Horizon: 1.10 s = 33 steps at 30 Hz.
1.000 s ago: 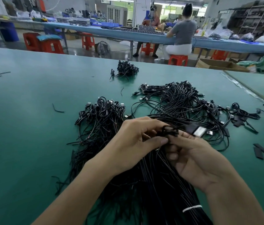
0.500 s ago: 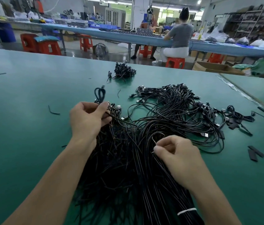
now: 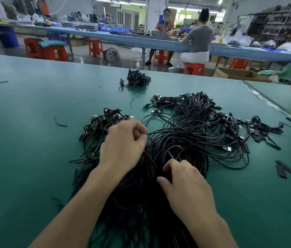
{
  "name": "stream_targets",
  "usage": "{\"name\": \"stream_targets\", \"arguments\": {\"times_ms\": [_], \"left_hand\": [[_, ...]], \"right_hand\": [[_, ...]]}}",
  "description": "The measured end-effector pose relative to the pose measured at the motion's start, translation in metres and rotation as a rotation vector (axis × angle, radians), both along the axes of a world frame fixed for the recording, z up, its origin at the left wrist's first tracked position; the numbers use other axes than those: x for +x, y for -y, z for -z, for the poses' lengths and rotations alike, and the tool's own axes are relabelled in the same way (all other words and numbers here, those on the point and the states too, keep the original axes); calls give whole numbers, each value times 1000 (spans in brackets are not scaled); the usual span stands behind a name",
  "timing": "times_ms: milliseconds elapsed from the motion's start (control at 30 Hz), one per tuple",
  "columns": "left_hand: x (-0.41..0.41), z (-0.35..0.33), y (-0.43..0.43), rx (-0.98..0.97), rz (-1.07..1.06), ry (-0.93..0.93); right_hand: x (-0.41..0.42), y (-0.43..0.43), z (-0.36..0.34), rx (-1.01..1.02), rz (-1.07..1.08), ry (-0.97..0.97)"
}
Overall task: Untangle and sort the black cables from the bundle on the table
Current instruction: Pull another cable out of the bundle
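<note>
Cables (image 3: 200,120) lie tangled in a bundle (image 3: 159,203) at the centre of the green counter (image 3: 33,167), running from the lower centre of the frame up to the plug ends right of centre.

Head view: your left hand (image 3: 123,145) has come back from over the left pile (image 3: 103,122), where half a second ago it held a small coiled cable up. That coil is no longer in it, so it most likely went onto the pile: one more cable sorted. The hand now sits at the bundle's left edge with its fingers curled. It is blurred, and a line seems to run off from its fingertips, but whether it pinches anything cannot be told.

Your right hand (image 3: 187,187) has stayed low on the bundle, fingers bent down into it. Thumb and forefinger pinch a thin strand (image 3: 170,154) that loops up just above them, which reads as the next cable already picked out. Most of the bundle is still tangled, so you are early in the job. A small heap (image 3: 137,80) sits further up the frame, well apart.
</note>
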<state>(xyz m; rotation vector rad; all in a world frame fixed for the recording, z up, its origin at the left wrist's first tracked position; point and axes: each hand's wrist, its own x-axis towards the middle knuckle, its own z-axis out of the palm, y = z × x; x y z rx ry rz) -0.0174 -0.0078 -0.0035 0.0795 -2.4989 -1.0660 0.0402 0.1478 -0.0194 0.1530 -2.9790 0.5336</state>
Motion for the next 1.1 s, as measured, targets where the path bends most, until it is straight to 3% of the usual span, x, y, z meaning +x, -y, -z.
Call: {"name": "stream_targets", "arguments": {"times_ms": [167, 333, 633, 700, 800, 900, 1000, 1100], "left_hand": [[1, 6, -22, -329, 39, 184], [8, 14, -22, -363, 51, 197], [13, 16, -16, -294, 34, 165], [14, 14, -13, -256, 51, 167], [16, 9, -9, -260, 167, 141], [17, 5, -12, -265, 226, 83], [16, 4, -15, -117, 237, -51], [21, -5, -15, 143, 274, -145]], "right_hand": [[-1, -1, 2, 8, -61, -12], [0, 6, 12, 155, -112, -7], [-4, 11, 18, 55, -36, 3], [-8, 7, 13, -131, -16, 39], [-15, -3, -3, -682, 29, 53], [-6, -8, -33, -1121, -194, 172], [10, -11, -61, -1297, -589, 347], [19, -21, -80, -1312, -763, 469]]}}
